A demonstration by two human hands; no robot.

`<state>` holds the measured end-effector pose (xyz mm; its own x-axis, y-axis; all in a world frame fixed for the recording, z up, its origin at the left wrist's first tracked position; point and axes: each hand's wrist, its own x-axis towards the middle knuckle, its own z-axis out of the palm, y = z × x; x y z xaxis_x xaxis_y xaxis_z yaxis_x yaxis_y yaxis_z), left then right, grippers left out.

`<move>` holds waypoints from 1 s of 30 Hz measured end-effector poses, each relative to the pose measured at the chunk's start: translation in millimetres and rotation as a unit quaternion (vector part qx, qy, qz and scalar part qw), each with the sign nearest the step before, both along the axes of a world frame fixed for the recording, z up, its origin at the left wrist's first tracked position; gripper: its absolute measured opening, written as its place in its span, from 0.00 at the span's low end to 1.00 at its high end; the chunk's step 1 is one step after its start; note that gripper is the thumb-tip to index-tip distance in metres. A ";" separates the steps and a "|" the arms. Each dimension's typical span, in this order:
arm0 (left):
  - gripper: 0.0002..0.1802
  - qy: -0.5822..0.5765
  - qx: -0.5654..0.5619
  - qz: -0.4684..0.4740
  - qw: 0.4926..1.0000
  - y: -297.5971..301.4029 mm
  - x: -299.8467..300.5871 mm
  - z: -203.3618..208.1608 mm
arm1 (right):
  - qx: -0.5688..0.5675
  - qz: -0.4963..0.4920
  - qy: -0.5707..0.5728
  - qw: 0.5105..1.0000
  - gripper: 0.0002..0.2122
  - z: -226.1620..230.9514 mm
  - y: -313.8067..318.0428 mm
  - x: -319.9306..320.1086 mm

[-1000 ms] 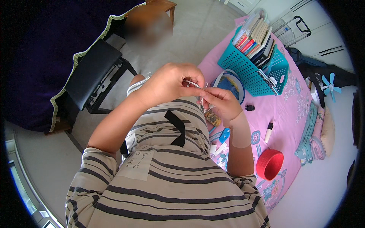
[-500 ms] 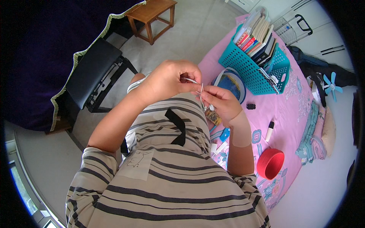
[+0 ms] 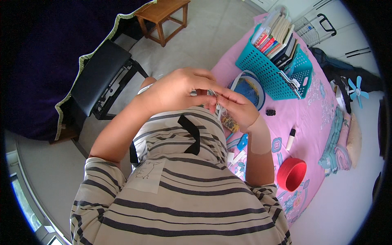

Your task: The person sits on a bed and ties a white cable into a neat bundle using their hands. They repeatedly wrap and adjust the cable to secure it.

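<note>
From my remote seat, I have the white cord (image 3: 221, 111) in a loose tangle at the two hands, in front of the striped clothing at waist height. My right hand (image 3: 241, 112) pinches part of it, loops hanging by the fingers. My left hand (image 3: 183, 87) meets the right, its fingers reaching over to it; I cannot tell whether it grips the cord. Just below my right hand is a yellow-brown patterned thing (image 3: 230, 123), partly hidden. On the pink bedspread (image 3: 304, 126) beyond, I see a small black object (image 3: 270, 112), a pale bottle with a black cap (image 3: 290, 143) and a red bowl-shaped basket (image 3: 284, 174). Farther off stands a teal perforated basket (image 3: 259, 63) holding upright books (image 3: 274, 43).
</note>
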<state>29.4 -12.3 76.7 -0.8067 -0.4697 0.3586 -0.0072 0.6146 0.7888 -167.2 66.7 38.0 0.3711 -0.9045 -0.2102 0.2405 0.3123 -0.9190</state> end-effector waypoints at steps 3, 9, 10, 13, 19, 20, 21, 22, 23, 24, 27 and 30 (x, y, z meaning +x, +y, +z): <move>0.12 -0.015 -0.033 0.020 0.999 -2.9 2.1 -1.9 | -0.016 0.056 0.004 0.998 0.12 -4.1 -3.1 -3.6; 0.11 0.098 -0.200 0.203 0.954 2.6 -11.4 -6.9 | -0.061 0.001 0.002 0.998 0.11 0.4 -4.5 -5.3; 0.09 0.120 -0.156 0.248 0.949 8.7 -11.3 -9.5 | -0.068 -0.046 -0.015 0.997 0.11 1.8 -3.9 -1.7; 0.06 0.120 0.029 0.291 0.949 31.2 -9.2 -19.7 | -0.110 -0.163 -0.064 0.978 0.10 5.4 -7.0 7.7; 0.10 0.080 0.443 0.126 0.884 42.6 -24.9 -25.6 | -0.151 -0.229 -0.021 0.962 0.10 5.9 -5.0 19.1; 0.11 0.093 0.458 0.122 0.876 42.9 -27.2 -24.4 | -0.142 -0.225 -0.024 0.964 0.10 7.0 -4.1 19.4; 0.10 0.096 0.463 0.116 0.874 42.7 -28.6 -25.9 | -0.133 -0.222 -0.028 0.966 0.10 8.7 -2.9 19.6; 0.10 0.099 0.467 0.110 0.872 42.1 -30.0 -29.2 | -0.124 -0.219 -0.032 0.967 0.10 10.6 -1.7 19.5; 0.10 0.101 0.472 0.103 0.870 41.2 -31.1 -30.6 | -0.116 -0.220 -0.054 0.967 0.10 13.1 -0.6 19.3; 0.10 0.108 0.472 0.103 0.869 40.9 -32.1 -29.7 | -0.109 -0.221 -0.077 0.966 0.10 15.9 0.5 18.9; 0.08 0.128 0.454 0.110 0.875 41.7 -33.7 -29.7 | -0.100 -0.225 -0.136 0.960 0.10 18.8 0.7 18.2; 0.07 0.143 0.414 0.133 0.889 40.8 -34.6 -39.2 | -0.086 -0.240 -0.156 0.954 0.09 21.9 0.8 21.0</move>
<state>-5.2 28.5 37.5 -0.5584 -0.8291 -0.0272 0.2081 -0.1718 0.9629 -146.2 67.5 59.9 -0.0748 -0.9971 0.0098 0.5886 -0.0521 -0.8067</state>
